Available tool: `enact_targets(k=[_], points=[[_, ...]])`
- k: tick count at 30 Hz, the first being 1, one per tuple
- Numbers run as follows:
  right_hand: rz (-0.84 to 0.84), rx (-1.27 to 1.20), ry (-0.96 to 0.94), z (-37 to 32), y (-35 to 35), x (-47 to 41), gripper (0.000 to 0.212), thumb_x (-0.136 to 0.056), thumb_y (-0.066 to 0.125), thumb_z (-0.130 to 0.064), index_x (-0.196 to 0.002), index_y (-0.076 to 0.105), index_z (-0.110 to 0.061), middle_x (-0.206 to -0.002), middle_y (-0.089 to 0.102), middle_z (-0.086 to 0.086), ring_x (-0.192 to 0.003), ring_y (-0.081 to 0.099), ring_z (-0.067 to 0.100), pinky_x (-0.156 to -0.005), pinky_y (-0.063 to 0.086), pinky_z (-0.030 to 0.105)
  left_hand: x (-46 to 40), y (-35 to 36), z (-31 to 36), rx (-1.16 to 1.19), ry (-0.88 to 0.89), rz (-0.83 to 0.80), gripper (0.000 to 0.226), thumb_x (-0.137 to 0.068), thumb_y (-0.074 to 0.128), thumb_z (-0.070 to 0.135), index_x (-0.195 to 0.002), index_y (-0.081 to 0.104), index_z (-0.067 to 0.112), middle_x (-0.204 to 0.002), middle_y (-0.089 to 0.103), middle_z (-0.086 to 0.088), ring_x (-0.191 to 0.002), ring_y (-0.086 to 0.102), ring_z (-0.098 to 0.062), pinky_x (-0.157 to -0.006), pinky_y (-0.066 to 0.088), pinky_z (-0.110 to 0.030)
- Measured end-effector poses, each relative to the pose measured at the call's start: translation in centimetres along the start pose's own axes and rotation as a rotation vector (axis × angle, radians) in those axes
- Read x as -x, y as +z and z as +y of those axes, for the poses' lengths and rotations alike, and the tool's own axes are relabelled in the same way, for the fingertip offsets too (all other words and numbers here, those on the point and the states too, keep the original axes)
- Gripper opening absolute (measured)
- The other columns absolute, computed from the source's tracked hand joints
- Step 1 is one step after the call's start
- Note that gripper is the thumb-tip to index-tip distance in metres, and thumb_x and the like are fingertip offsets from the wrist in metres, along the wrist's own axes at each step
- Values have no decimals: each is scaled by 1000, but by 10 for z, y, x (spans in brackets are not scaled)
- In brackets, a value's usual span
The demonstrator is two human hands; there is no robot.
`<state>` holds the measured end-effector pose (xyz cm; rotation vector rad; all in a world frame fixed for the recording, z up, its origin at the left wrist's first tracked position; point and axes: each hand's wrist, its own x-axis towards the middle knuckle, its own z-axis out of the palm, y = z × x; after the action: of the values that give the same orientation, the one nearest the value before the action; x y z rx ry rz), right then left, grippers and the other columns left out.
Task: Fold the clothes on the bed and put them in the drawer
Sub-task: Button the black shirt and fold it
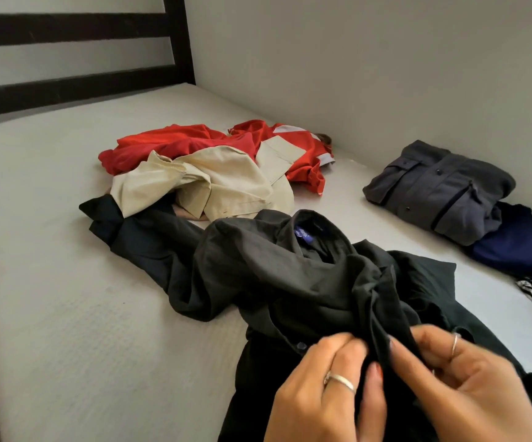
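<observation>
Black shirt [290,275] lies crumpled on the white mattress [82,314] in front of you. Your left hand [322,390] and right hand [462,384] each pinch its front fabric. Beyond it lie a cream garment [220,183], red clothes [178,145] and a folded grey shirt [443,189].

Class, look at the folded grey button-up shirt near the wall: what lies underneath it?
A folded navy blue garment sticks out from under the folded grey button-up shirt on its near side. How far it runs beneath, and whether anything else is stacked there, is covered by the shirt.
</observation>
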<state>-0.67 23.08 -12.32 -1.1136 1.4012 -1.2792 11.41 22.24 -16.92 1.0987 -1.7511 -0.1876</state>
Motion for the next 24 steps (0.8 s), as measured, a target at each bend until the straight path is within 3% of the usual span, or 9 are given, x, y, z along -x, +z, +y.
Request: enact_targets(k=[4,7,9,11,14,16,19,22,24], points=[[-127,26,-141,-46,-15,-17,66,-43,78,-71,-88,77,-23,-81,75,10,-71,71,15,-63,55,20,-49,4,25,58,21,22,25,-93,52,27,-99,70,11,-94,66,3,-83,65,-12,-73,53,-25],[-158,63,-196,-79,-33,-31,15,-81,65,-21,-84,76,-12,-82,75,11,-80,73,22,-72,58,28,-88,-4,49,103,-16,-68,20,-90,50,36,-94,62,20,-87,58,11,-76,58,-4,-68,48,-19],[-180,169,-224,-94,-44,-39,24,-90,54,1,-80,74,-6,-80,74,13,-79,72,22,-70,57,27,-106,-7,61,115,-26,-157,16,-87,53,39,-83,55,24,-78,54,12,-71,54,-5,-65,47,-20],[-207,247,-277,-110,-53,-41,24,-92,53,2,-78,71,-6,-79,72,18,-74,69,20,-67,53,29,-124,-13,73,123,-39,-185,22,-85,58,37,-72,51,20,-68,54,7,-63,53,-9,-61,48,-26],[-228,378,-400,-138,-57,-60,18,-92,57,-1,-77,67,0,-77,68,24,-70,58,17,-66,50,41,-153,-21,90,17,45,-139,26,-82,62,30,-65,47,17,-60,52,6,-58,51,-9,-55,42,-20],[-171,574,-560,-165,-56,-88,18,-86,59,-15,-71,65,-7,-69,64,17,-67,55,16,-66,47,46,-183,-27,100,-97,137,-101,23,-84,61,27,-69,46,17,-67,58,-1,-66,56,-18,-59,39,-24],[49,900,-770,-212,-50,-140,13,-83,58,-13,-78,68,-18,-75,62,6,-78,61,25,-68,46,36,-253,-35,101,-309,150,-139,15,-85,58,25,-78,53,13,-85,64,-16,-83,60,-36,-64,38,-33],[342,1256,-726,-246,-59,-171,16,-85,55,-6,-99,63,-7,-90,55,15,-91,60,38,-66,41,34,-315,-61,93,-571,142,-179,15,-85,58,19,-80,59,5,-85,62,-17,-86,60,-35,-65,36,-29],[284,1350,-682,-255,-73,-176,11,-87,55,-6,-96,61,-3,-90,56,17,-88,59,38,-67,44,35,-320,-77,90,-650,162,-327,14,-84,59,17,-73,55,10,-77,60,-9,-79,58,-28,-63,33,-26]])
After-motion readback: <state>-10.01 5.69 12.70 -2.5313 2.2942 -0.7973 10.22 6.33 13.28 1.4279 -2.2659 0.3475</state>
